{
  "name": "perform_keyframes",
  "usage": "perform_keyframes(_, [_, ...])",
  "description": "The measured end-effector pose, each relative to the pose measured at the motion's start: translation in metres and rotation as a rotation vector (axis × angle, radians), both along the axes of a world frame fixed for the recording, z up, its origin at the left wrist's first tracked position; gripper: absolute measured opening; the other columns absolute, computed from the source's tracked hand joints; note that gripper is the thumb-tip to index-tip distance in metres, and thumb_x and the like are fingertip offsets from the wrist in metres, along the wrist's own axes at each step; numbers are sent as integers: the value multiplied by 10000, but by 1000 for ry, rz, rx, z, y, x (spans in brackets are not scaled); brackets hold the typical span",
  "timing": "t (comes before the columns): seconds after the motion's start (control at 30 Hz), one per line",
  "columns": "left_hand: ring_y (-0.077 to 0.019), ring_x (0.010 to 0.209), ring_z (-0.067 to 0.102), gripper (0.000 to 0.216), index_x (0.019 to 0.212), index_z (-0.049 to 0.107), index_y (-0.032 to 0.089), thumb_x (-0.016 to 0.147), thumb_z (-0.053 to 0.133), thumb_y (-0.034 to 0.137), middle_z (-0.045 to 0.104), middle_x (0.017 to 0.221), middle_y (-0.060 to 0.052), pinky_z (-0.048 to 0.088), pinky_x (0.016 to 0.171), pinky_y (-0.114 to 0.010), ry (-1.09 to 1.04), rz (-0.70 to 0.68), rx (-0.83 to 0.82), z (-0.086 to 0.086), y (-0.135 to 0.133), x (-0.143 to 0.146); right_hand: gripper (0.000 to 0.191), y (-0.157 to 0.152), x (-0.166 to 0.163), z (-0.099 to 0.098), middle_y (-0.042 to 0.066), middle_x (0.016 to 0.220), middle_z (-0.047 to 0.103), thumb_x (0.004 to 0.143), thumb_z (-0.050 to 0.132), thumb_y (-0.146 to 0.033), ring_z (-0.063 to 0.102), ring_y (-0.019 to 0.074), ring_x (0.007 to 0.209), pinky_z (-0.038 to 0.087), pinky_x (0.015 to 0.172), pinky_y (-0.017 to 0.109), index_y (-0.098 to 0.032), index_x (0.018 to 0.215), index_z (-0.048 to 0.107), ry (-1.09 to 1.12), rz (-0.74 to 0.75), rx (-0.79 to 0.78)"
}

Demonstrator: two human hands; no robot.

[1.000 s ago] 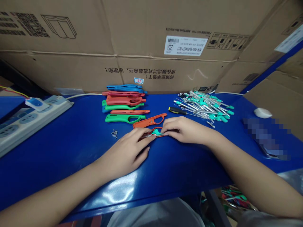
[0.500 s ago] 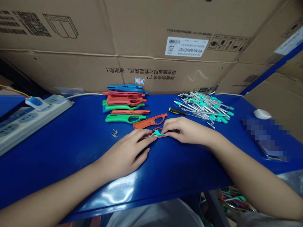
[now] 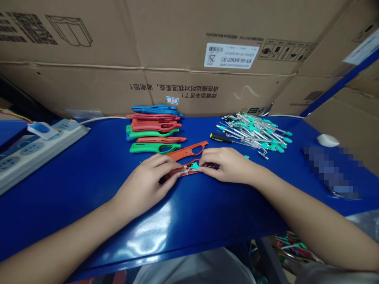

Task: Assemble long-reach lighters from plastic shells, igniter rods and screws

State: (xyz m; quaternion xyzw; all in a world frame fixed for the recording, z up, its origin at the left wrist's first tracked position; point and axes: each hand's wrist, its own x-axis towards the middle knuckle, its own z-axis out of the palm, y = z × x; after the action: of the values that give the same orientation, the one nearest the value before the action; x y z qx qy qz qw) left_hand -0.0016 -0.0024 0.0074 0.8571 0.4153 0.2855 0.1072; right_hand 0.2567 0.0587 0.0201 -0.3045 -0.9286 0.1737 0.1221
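An orange lighter casing half [image 3: 189, 170] lies between my hands on the blue table, with a teal trigger [image 3: 195, 166] and small inner parts set in it. My left hand [image 3: 149, 177] is closed round the casing's left end. The fingers of my right hand [image 3: 226, 165] are pinched at its right end, beside the trigger; they hide that end. Just behind, another orange casing half [image 3: 189, 151] lies with its inner side up, partly covered by my left fingers.
Blue, red and green lighter casings [image 3: 155, 148] are stacked at the back left. To the right lie a black-and-yellow screwdriver [image 3: 220, 138] and a pile of metal rods with teal triggers [image 3: 257, 132]. A power strip [image 3: 66, 136] stands at far left, a cardboard wall [image 3: 177, 39] behind.
My left hand has slid a little left along the casing, uncovering more of its inner parts. My right hand has shifted slightly left and stays by the trigger.
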Motion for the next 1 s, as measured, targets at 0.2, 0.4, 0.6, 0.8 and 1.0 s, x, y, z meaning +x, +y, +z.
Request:
perform_keyframes(0.2, [-218, 835, 651, 200, 1045, 795, 221, 990, 614, 282, 768, 934, -55, 544, 737, -366, 59, 3, -1, 1, 4, -5, 153, 1, -2, -5, 36, 907, 703, 974, 619, -280, 605, 139, 756, 368, 649, 250, -174, 889, 692, -13, -7, 26])
perform_keyframes(0.4, [-192, 839, 701, 232, 1052, 798, 217, 1007, 580, 283, 749, 953, -55, 553, 721, -308, -15, 27, -152, 0, 2, -3, 156, 1, -4, -5, 31, 895, 708, 971, 643, -289, 609, 143, 764, 361, 649, 254, -176, 878, 696, -15, -17, 37])
perform_keyframes(0.6, [-184, 833, 711, 214, 1039, 795, 190, 998, 598, 262, 742, 939, -56, 544, 734, -284, -45, 33, -173, -1, 2, -1, 139, -6, -11, 0, 47, 883, 689, 965, 634, -246, 607, 162, 790, 367, 665, 267, -155, 874, 686, -83, -61, 69])
perform_keyframes(0.8, [-178, 830, 706, 200, 1042, 796, 189, 992, 611, 246, 739, 935, -48, 532, 747, -282, -39, 38, -183, -2, 2, -2, 160, -6, -14, -1, 58, 874, 686, 978, 636, -237, 606, 158, 794, 398, 707, 266, -139, 862, 687, -44, -56, 11])
perform_keyframes(1.0, [-184, 844, 709, 185, 1038, 801, 195, 980, 627, 224, 744, 942, -46, 532, 748, -285, -47, 45, -193, -1, 2, -2, 169, -4, -18, -4, 23, 757, 677, 896, 740, -237, 579, 133, 701, 381, 647, 249, -151, 765, 677, 45, -156, -89])
